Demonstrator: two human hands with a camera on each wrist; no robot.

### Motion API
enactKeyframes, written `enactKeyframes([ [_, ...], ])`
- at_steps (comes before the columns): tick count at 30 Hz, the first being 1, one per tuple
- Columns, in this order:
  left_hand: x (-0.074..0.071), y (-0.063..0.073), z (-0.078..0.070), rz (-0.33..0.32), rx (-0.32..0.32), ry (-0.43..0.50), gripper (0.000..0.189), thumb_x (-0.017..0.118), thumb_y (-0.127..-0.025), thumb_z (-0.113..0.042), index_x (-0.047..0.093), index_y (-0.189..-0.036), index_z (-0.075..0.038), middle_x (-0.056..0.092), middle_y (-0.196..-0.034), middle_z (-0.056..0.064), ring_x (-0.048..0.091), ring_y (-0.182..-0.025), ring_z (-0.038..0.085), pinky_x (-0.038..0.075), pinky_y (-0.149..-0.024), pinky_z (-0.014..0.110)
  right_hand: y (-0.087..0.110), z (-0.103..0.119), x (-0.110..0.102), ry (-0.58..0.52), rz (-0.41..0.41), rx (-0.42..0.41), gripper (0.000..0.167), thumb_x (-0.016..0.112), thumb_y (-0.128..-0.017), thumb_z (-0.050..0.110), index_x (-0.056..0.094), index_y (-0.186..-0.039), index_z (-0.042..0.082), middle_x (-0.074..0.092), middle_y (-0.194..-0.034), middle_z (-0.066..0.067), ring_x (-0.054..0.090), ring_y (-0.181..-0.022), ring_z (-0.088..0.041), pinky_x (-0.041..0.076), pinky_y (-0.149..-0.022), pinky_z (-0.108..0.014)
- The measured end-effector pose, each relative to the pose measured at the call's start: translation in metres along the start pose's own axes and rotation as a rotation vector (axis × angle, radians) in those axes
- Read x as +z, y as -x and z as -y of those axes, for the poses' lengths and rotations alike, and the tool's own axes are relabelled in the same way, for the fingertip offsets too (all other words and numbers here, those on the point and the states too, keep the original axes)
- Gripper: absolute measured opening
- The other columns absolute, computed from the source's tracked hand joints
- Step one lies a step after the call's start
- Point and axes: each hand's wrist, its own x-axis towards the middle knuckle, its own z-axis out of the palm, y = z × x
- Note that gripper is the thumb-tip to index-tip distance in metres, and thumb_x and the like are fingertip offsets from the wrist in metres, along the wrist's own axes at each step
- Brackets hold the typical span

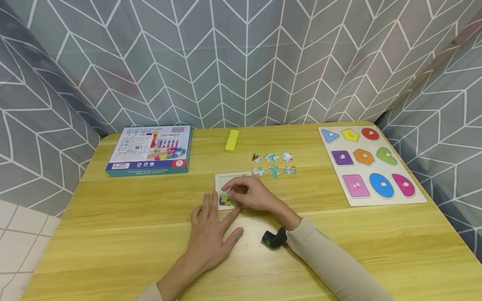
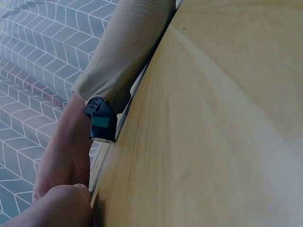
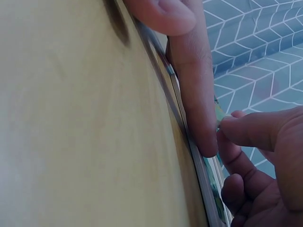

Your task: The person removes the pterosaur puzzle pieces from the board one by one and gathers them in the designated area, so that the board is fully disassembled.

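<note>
A small jigsaw tray (image 1: 217, 183) with a pale rim lies on the table, with green picture pieces (image 1: 224, 200) in its lower left. My left hand (image 1: 211, 238) is spread flat beside it, fingertips on its left and lower edges. Over the tray, my right hand (image 1: 253, 193) pinches a jigsaw piece between thumb and fingers; the piece is mostly hidden. In the right wrist view, the thumb (image 3: 255, 128) of my right hand is close to a straight left finger (image 3: 196, 94) lying along the tray edge. Several loose jigsaw pieces (image 1: 274, 170) lie behind the tray in two rows.
A boxed bead set (image 1: 150, 150) lies at the back left, and a yellow block (image 1: 232, 141) at the back middle. On the right is a shape board (image 1: 354, 167) with knobbed pieces. A patterned curtain (image 1: 244, 62) hangs behind the wooden table (image 1: 124, 234).
</note>
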Motion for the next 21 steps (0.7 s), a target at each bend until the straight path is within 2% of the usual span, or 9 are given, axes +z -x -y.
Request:
enactKeyframes([
  [6, 0.001, 0.000, 0.000, -0.007, 0.009, 0.005, 0.052, 0.049, -0.101, -0.055, 0.048, -0.151, -0.038, 0.018, -0.165, 0.032, 0.013, -0.156, 0.050, 0.014, -0.115, 0.064, 0.001, 0.001, -0.005, -0.061, 0.012, 0.032, 0.020, 0.067, -0.095, 0.004, 0.075, -0.114, 0.007, 0.072, -0.091, -0.009, 0.061, -0.073, -0.008, 0.051, -0.067, -0.022],
  [12, 0.002, 0.000, 0.001, -0.013, 0.006, 0.012, 0.053, 0.051, -0.101, -0.055, 0.047, -0.152, -0.039, 0.019, -0.165, 0.032, 0.012, -0.156, 0.050, 0.014, -0.114, 0.064, 0.001, 0.004, -0.017, -0.055, 0.022, 0.050, 0.022, 0.067, -0.097, 0.007, 0.074, -0.117, 0.006, 0.073, -0.093, -0.008, 0.061, -0.076, -0.012, 0.049, -0.069, -0.023],
  [17, 0.002, 0.000, 0.001, -0.017, -0.010, 0.023, 0.052, 0.051, -0.102, -0.053, 0.048, -0.151, -0.039, 0.019, -0.165, 0.030, 0.010, -0.156, 0.049, 0.014, -0.114, 0.064, 0.003, 0.005, -0.039, -0.050, 0.017, 0.071, 0.023, 0.066, -0.097, 0.006, 0.074, -0.118, 0.007, 0.070, -0.090, -0.006, 0.055, -0.073, -0.014, 0.044, -0.066, -0.023],
  [21, 0.001, -0.001, 0.001, -0.019, -0.037, -0.005, 0.052, 0.049, -0.102, -0.054, 0.046, -0.152, -0.040, 0.020, -0.166, 0.029, 0.009, -0.157, 0.048, 0.015, -0.111, 0.065, 0.008, 0.005, -0.064, -0.023, 0.000, 0.089, 0.022, 0.066, -0.095, 0.002, 0.075, -0.115, 0.006, 0.070, -0.090, -0.007, 0.054, -0.073, -0.016, 0.043, -0.065, -0.023],
])
